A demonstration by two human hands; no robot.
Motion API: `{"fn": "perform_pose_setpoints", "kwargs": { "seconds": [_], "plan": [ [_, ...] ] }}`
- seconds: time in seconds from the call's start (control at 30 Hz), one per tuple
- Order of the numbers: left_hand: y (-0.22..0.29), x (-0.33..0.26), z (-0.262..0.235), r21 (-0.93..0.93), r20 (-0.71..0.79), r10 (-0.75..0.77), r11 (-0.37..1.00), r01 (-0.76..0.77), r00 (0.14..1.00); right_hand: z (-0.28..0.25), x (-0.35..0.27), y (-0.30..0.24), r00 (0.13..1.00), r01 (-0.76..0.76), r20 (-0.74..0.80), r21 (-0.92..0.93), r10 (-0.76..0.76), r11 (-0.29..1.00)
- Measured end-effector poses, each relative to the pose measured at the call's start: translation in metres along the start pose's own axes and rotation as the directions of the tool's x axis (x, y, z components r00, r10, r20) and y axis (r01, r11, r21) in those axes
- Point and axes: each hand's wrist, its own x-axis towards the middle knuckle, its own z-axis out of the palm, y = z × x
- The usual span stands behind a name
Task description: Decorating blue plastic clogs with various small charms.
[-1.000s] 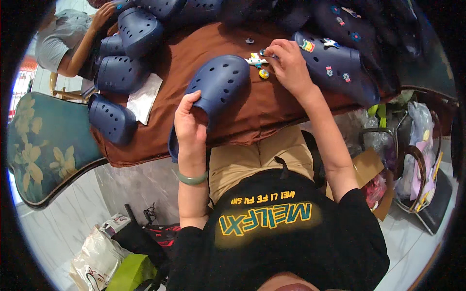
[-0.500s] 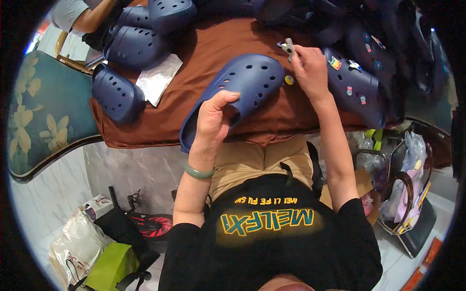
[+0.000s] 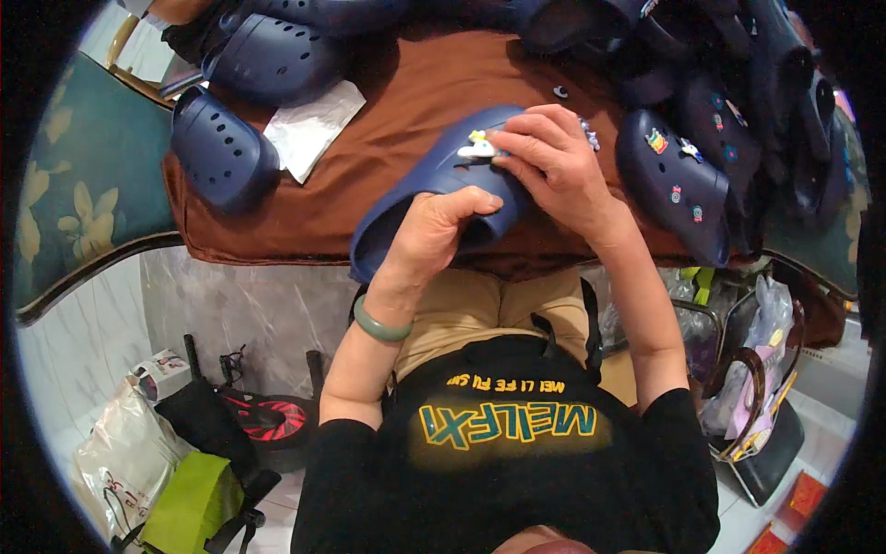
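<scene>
A navy clog (image 3: 392, 210) with round holes lies tilted across the cloth in front of me. My left hand (image 3: 429, 231) grips it at the foot opening, thumb on the upper and fingers tucked out of sight inside. Over the clog's holed toe part, my right hand (image 3: 558, 171) pinches a small white-and-yellow shoe charm (image 3: 478, 148) against the surface. Whether its stud sits in a hole is hidden. Close by on the cloth are a small dark-and-white charm (image 3: 560, 92) and another charm (image 3: 591, 138), partly behind my right hand.
To the right lies a navy clog (image 3: 660, 180) bearing several charms, beside more clogs. Plain navy clogs (image 3: 220, 152) and a white packet (image 3: 309, 134) rest on the left. Brown cloth (image 3: 305, 217) covers the table. Bags (image 3: 194, 503) and a basket (image 3: 752, 397) stand below.
My right hand has moved left from above the cloth onto the clog, bringing the charm to its upper. The left hand keeps its grip. The view has shifted slightly.
</scene>
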Motion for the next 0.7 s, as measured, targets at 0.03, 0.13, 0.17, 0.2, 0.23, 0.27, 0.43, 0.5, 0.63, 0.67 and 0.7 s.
{"fn": "perform_pose_setpoints", "kwargs": {
  "seconds": [0.03,0.13,0.17,0.2,0.23,0.27,0.43,0.5,0.63,0.67,0.7],
  "plan": [
    [-0.001,0.001,-0.003,0.026,0.034,-0.030,0.999,0.029,0.999,0.000,0.005,-0.002,0.999,0.020,0.048,0.056,-0.022,0.998],
    [0.001,0.000,-0.008,0.069,0.071,-0.075,0.995,0.070,0.995,-0.005,0.014,-0.001,0.984,0.059,0.161,0.127,-0.079,0.990],
    [0.002,0.000,-0.010,0.067,0.069,-0.075,0.995,0.070,0.995,-0.008,0.017,-0.001,0.967,0.114,0.219,0.094,-0.132,0.989],
    [0.001,0.000,-0.013,0.099,0.069,-0.075,0.993,0.068,0.995,-0.011,0.021,-0.001,0.943,0.170,0.278,0.063,-0.181,0.983],
    [0.001,0.000,-0.013,0.131,0.068,-0.078,0.989,0.068,0.995,-0.014,0.025,-0.002,0.943,0.167,0.281,0.065,-0.179,0.984],
    [0.000,0.001,-0.010,0.128,0.066,-0.081,0.989,0.072,0.995,-0.017,0.029,-0.002,0.912,0.211,0.350,0.043,-0.212,0.977],
    [0.004,0.005,-0.002,0.117,0.029,-0.034,0.993,0.031,0.999,-0.020,0.042,-0.013,0.815,0.229,0.552,-0.028,-0.176,0.973],
    [0.003,0.005,-0.001,0.131,0.016,-0.025,0.991,0.022,1.000,-0.016,0.043,-0.014,0.791,0.222,0.594,-0.053,-0.148,0.974],
    [0.002,0.006,0.008,0.094,-0.024,0.010,0.996,-0.008,1.000,-0.018,0.043,-0.013,0.784,0.206,0.609,-0.070,-0.121,0.976],
    [0.002,0.007,0.005,0.100,-0.016,0.008,0.995,-0.007,1.000,-0.018,0.041,-0.010,0.797,0.194,0.589,-0.042,-0.132,0.980],
    [0.001,0.011,-0.004,0.090,-0.027,-0.020,0.996,0.023,0.999,-0.018,0.040,-0.008,0.811,0.181,0.568,-0.016,-0.140,0.983]
  ]
}}
